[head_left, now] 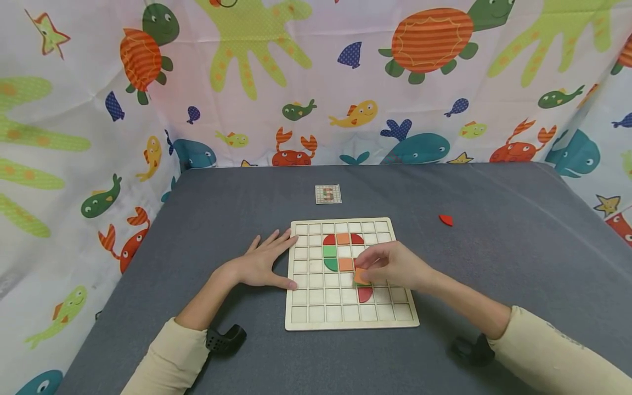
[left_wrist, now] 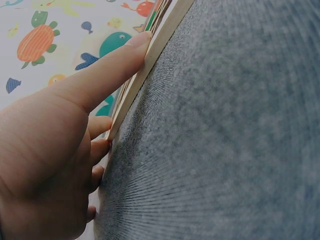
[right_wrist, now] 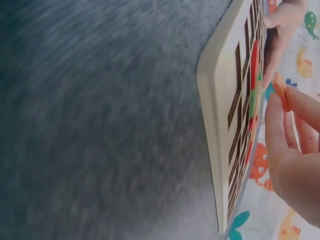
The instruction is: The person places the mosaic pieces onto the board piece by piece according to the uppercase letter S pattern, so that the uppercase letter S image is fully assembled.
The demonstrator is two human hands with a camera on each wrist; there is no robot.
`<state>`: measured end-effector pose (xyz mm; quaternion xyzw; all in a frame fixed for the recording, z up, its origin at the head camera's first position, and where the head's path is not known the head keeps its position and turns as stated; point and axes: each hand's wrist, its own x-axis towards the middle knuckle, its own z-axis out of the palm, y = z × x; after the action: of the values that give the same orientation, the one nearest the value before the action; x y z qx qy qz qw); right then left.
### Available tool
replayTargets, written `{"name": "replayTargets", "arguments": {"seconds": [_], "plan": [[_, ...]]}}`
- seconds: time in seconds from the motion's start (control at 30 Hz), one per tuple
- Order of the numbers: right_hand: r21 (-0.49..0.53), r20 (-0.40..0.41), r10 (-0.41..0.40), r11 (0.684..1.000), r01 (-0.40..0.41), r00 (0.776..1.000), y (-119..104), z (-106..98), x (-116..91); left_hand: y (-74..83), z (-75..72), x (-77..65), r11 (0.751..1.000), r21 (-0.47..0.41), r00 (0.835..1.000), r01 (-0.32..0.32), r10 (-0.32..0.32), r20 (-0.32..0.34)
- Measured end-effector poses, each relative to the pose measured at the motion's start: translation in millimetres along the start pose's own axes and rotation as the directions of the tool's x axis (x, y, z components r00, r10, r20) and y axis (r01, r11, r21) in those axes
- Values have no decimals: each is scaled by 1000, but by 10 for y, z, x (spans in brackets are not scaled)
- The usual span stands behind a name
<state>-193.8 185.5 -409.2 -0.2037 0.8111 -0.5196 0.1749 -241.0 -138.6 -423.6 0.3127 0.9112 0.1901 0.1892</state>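
A pale wooden grid board [head_left: 301,315] lies on the grey cloth. My left hand [head_left: 259,263] is spread at its left edge, thumb and fingertips right at the rim. Over the board's right part, my right hand [head_left: 397,267] pinches an orange square tile [right_wrist: 281,91] between thumb and fingers. A bit of green shows just below that tile in the head view. On the grid are orange squares [head_left: 343,238], a green square [head_left: 329,251], a green rounded piece [head_left: 331,264] and red rounded pieces [head_left: 365,295]. The right hand hides some cells.
Beyond the board lies a small pattern card [head_left: 328,194] with a coloured figure on a grid. A loose red quarter-round piece [head_left: 446,220] rests on the cloth at the right. A curtain [head_left: 316,82] printed with sea animals hangs behind and at the sides.
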Motion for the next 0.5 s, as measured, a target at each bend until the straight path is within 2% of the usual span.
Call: {"name": "replayTargets", "arguments": {"seconds": [0.13, 0.5], "plan": [[19, 9, -12, 1000, 11, 1000, -9, 71, 29, -10, 1, 6, 1000, 8, 1000, 8, -8, 8], [-8, 24, -22, 1000, 23, 999, -26, 226, 66, 5, -2, 12, 1000, 11, 1000, 19, -19, 7]]}}
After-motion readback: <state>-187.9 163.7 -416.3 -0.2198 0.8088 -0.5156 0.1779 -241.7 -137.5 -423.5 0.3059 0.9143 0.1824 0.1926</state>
